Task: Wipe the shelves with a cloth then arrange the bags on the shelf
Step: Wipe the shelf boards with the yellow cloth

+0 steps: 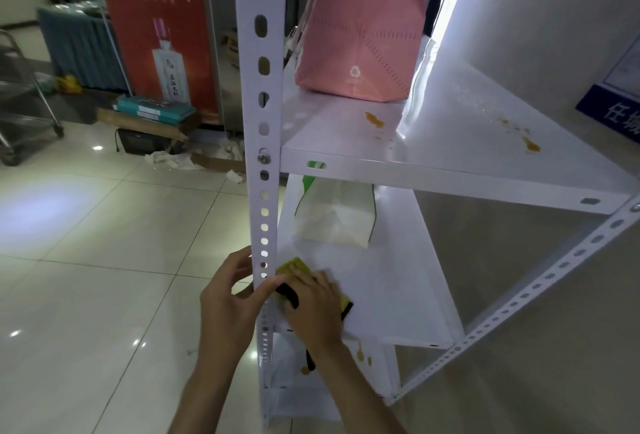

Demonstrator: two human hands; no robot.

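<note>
A white metal shelf unit stands in front of me. Its upper shelf (450, 163) carries orange stains and a pink bag (360, 35) at the back left. On the middle shelf (398, 288) lies a white and green bag (336, 215). My right hand (311, 309) presses a yellow and black cloth (294, 265) flat on the middle shelf's front left corner. My left hand (232, 302) grips the perforated front left post (261, 122). The bottom shelf (377, 364) shows orange drips and is partly hidden by my right arm.
A red advertising stand (156, 28) and stacked boxes (152, 111) are on the tiled floor to the left, with crumpled paper (180, 160) nearby. A metal cart (24, 101) is at the far left. A wall with a blue sign (616, 111) is right of the shelf.
</note>
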